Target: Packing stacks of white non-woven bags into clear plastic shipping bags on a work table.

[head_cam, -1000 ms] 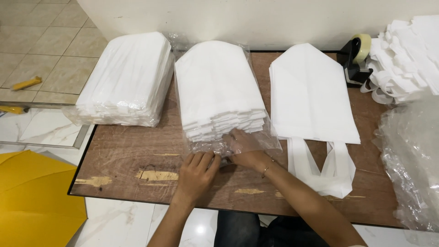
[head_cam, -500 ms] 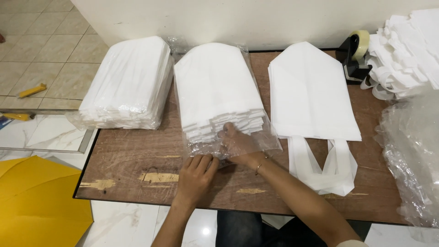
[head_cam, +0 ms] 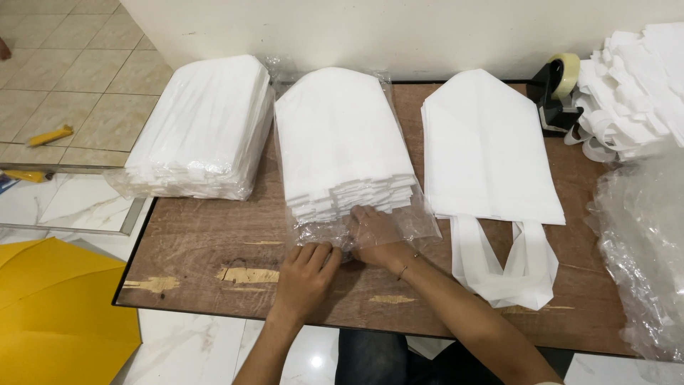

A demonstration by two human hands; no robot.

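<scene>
While I look down from the head camera, the only view I have, my left hand (head_cam: 308, 265) rests knuckles up on the desk (head_cam: 214, 242) near its front edge, fingers curled and pinching the loose open end of the clear plastic bag (head_cam: 399, 222) that wraps the middle stack of white folded bags (head_cam: 340, 142). My right hand (head_cam: 376, 234) sits just beside it, pushed inside that plastic mouth, fingers spread flat and touching the near end of the stack; the film blurs the fingertips, so I cannot tell whether they grip any single sheet. The stack lies directly ahead of both hands, its long axis running from the front edge toward the back edge by the wall, pointed end away from me. My right hand is the nearer one, already touching it. Toward the left edge lies a wrapped stack (head_cam: 203, 132), toward the right an unwrapped stack (head_cam: 488, 146) with handles (head_cam: 513, 267) trailing forward. A tape dispenser (head_cam: 557, 89) stands at the back right corner, beside crumpled plastic (head_cam: 641, 242)
</scene>
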